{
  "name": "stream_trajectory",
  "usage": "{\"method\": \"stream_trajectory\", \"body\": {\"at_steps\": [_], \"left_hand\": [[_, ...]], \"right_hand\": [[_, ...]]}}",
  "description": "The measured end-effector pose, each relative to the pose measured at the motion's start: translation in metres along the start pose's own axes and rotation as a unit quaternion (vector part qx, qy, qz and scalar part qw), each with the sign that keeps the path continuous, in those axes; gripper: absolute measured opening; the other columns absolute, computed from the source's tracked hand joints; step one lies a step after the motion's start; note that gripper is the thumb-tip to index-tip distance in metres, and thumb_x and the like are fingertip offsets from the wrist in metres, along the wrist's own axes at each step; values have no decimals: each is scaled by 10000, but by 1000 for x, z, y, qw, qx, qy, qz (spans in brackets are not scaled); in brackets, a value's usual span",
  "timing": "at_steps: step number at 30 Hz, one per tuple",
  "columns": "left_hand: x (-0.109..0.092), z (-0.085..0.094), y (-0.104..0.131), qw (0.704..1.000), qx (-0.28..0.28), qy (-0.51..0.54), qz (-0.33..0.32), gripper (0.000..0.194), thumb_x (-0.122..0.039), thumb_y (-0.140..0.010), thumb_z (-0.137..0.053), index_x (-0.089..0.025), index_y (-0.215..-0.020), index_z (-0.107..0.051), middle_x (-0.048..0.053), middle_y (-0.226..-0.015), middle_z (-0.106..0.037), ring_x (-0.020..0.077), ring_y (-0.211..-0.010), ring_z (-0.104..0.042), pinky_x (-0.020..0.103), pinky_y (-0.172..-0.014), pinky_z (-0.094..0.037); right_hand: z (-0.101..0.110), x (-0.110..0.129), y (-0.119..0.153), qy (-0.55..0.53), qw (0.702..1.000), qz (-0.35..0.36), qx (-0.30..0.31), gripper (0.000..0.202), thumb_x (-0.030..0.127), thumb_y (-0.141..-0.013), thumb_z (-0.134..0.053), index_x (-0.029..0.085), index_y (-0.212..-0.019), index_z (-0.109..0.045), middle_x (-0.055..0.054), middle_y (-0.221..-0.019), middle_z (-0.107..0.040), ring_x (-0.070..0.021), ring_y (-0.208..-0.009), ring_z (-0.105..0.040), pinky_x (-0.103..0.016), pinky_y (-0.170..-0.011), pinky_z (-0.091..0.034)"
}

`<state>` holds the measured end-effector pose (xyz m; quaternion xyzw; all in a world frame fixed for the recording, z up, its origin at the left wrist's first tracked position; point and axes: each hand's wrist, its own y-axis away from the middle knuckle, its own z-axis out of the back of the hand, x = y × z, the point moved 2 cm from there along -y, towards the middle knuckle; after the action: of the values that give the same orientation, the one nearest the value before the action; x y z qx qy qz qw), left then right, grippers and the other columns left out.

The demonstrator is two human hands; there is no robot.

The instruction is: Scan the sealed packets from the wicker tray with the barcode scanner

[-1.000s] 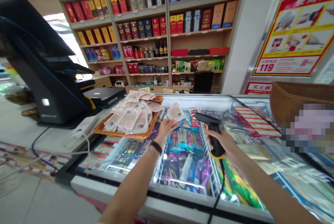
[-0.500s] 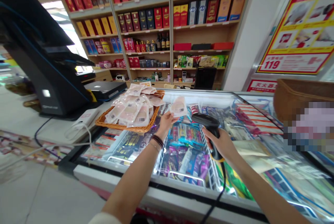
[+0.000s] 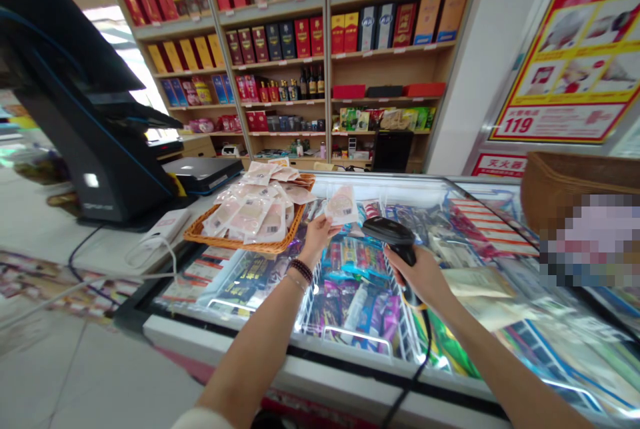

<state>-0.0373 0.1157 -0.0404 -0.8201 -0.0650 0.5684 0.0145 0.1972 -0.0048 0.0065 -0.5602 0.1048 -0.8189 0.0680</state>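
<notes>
The left hand pinches a flat, see-through packet (pale pink inside). The right hand grips a black scanner, nearer the packet than before.

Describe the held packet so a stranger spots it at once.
Start at the tall shelves and come forward to the glass-topped freezer, then find the orange wicker basket heaped with similar packets. Just right of it, the left hand grips one pale, flat packet; unlike the others, it is held up, off the heap.

Head cam: looks fwd & down, near hands, across freezer twd shelves.
</notes>
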Motion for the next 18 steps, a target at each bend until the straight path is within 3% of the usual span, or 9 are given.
{"method": "stream_trajectory", "body": {"at_steps": [18], "left_hand": [[1, 4, 1, 1000, -14, 3, -2, 330, -390, -786, -856, -144, -967, -731, 100, -838, -792, 264, -900, -789, 453, -956, -621]], "right_hand": [[1, 6, 3, -13, 1000, 5, -5, 444, 610, -821, -693, 247, -601, -564, 12, -397, -532, -156, -372, -477, -313, -499, -404]]}}
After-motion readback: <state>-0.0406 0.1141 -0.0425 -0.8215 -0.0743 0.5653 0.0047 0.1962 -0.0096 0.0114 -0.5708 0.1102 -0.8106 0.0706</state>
